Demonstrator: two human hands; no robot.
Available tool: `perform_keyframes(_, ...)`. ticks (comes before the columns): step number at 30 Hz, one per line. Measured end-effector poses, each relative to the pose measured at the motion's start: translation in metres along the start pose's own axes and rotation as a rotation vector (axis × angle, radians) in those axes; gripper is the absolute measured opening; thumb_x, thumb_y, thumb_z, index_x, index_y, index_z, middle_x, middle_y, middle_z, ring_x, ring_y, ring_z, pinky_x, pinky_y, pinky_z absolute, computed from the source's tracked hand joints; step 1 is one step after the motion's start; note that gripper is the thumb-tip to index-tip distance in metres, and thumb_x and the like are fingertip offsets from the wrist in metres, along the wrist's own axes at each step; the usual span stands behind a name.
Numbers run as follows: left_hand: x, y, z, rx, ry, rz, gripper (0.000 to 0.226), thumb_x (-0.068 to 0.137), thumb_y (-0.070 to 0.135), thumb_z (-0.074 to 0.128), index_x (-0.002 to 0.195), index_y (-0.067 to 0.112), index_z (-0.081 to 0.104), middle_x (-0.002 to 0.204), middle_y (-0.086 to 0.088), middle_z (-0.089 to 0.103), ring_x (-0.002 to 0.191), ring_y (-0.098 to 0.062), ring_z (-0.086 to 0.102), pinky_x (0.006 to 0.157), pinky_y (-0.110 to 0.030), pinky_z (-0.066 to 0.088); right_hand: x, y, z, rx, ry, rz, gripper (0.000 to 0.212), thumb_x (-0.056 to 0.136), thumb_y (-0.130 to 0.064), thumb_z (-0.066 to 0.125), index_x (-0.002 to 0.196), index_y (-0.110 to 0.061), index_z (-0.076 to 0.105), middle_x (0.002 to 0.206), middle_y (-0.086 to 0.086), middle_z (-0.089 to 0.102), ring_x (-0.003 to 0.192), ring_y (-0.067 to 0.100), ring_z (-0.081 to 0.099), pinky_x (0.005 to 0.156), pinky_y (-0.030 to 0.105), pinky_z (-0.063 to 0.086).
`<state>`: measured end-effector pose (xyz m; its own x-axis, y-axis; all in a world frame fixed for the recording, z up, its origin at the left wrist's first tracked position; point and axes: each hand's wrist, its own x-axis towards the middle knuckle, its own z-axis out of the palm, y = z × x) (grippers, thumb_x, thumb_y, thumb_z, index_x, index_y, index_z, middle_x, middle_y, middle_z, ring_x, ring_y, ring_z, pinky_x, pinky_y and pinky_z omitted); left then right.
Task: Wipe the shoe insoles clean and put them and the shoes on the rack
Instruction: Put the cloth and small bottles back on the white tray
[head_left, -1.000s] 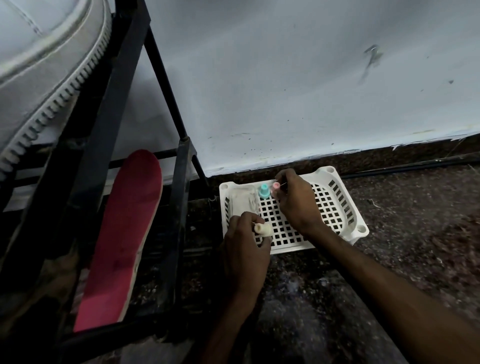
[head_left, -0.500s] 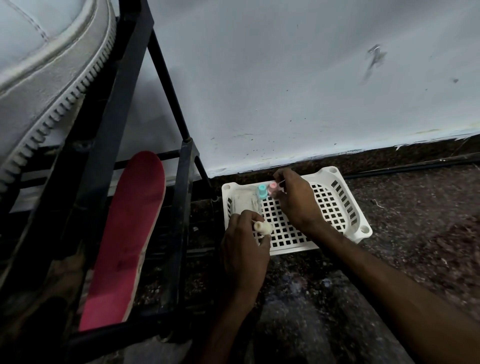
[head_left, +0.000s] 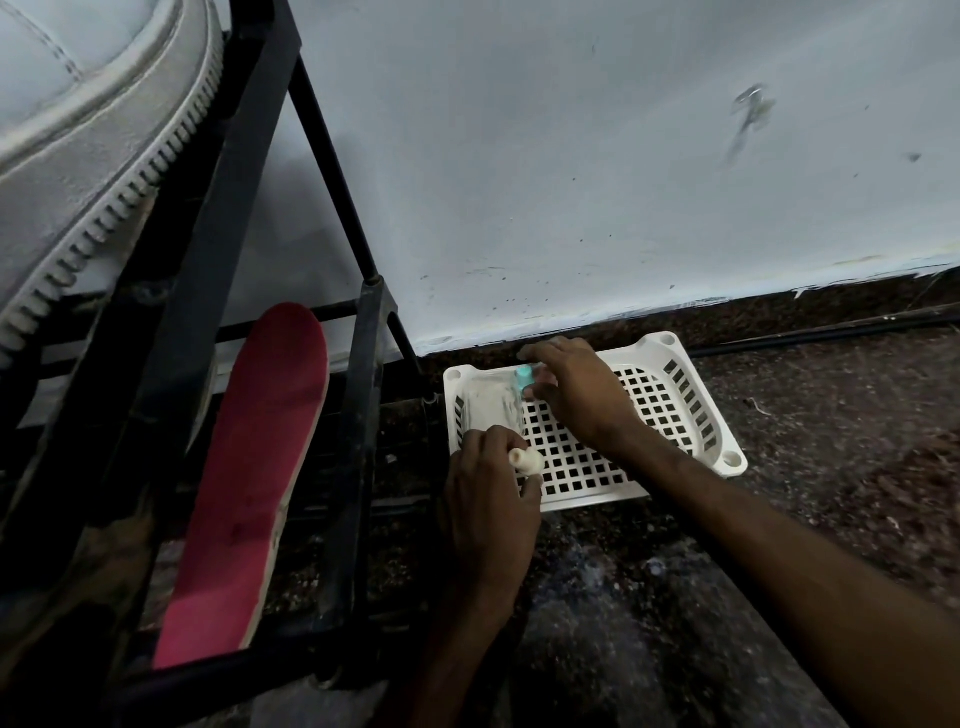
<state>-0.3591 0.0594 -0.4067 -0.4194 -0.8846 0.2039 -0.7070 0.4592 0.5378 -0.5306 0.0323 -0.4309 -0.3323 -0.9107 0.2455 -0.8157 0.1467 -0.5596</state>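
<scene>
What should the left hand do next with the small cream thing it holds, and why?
Probably lower the small cream object into the white basket and let go. The left hand grips it right at the basket's near rim, and the red insole already leans in the black rack, so cleaning seems over.

No text, label or number can be read anywhere.

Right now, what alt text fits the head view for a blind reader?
The left hand holds a small cream object and the right hand reaches into a white basket; a red insole stands in a black rack.
</scene>
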Motion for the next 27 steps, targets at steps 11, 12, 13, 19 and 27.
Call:
perform_keyframes(11,0.003,0.000,0.000,0.007,-0.023,0.020,0.032,0.071,0.022,0.081,0.090,0.026,0.055,0.095,0.007,0.058,0.090,-0.019,0.060,0.070,-0.036,0.051,0.008,0.001,-0.005,-0.040,-0.058,-0.044,0.019,0.086,-0.008,0.066,0.105,-0.012,0.070,0.100,0.003,0.068,0.098,0.019,0.053,0.081,0.032,0.043)
perform_keyframes(12,0.003,0.001,0.000,0.008,-0.022,0.023,0.032,0.071,0.021,0.081,0.089,0.026,0.055,0.095,0.007,0.058,0.090,-0.019,0.059,0.069,-0.035,0.050,0.009,0.003,-0.005,-0.046,-0.056,-0.042,0.019,0.086,-0.008,0.066,0.104,-0.013,0.070,0.099,0.003,0.068,0.097,0.019,0.053,0.079,0.030,0.041)
perform_keyframes(13,0.002,0.001,-0.001,0.011,-0.018,0.026,0.032,0.071,0.021,0.081,0.089,0.026,0.055,0.095,0.008,0.058,0.089,-0.018,0.059,0.068,-0.034,0.050,0.009,0.005,-0.006,-0.053,-0.051,-0.035,0.020,0.085,-0.007,0.067,0.103,-0.013,0.070,0.098,0.002,0.068,0.096,0.018,0.053,0.077,0.027,0.038)
perform_keyframes(19,0.002,0.003,-0.001,0.007,-0.022,0.023,0.031,0.071,0.021,0.081,0.090,0.026,0.057,0.095,0.008,0.057,0.091,-0.019,0.060,0.068,-0.034,0.048,0.006,0.008,-0.007,-0.084,-0.054,-0.037,0.022,0.086,-0.009,0.066,0.107,-0.014,0.069,0.102,0.002,0.067,0.099,0.019,0.052,0.076,0.025,0.032)
perform_keyframes(27,0.003,0.005,-0.003,0.001,-0.034,0.009,0.030,0.074,0.019,0.080,0.093,0.025,0.058,0.097,0.006,0.059,0.092,-0.019,0.060,0.068,-0.034,0.048,0.006,0.010,-0.014,-0.086,-0.052,-0.046,0.024,0.086,-0.007,0.067,0.109,-0.011,0.069,0.100,0.007,0.068,0.098,0.024,0.055,0.079,0.030,0.040)
